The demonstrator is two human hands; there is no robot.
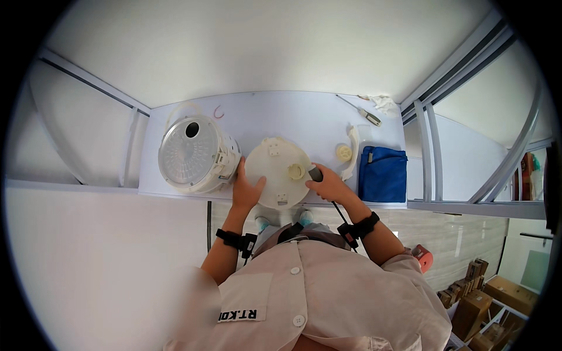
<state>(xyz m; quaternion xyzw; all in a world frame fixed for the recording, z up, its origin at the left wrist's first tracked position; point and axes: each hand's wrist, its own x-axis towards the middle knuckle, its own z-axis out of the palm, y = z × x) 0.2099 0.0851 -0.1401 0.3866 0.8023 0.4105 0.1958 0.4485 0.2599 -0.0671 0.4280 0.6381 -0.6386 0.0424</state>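
A round, cream-white plastic lid (266, 175) lies at the front of the table, with small brackets at its far and near sides and a raised round fitting (296, 171) right of its middle. My left hand (246, 188) grips its left edge, the thumb on top. At the right edge is my right hand (331, 186), its fingers closed round a dark grey, handle-like object (316, 174); most of this is hidden in the palm. Beside my left hand stands a white, round rice-cooker-like body (196, 155) with a grey perforated top and a dark round hole.
Right of the lid lie a small cream round cap (343, 153), a curved white handle (353, 152) and a blue fabric pouch (383, 174). A screwdriver (369, 116) and crumpled white tissue (384, 105) are at the back right. A reddish curved piece (218, 112) lies behind the cooker body.
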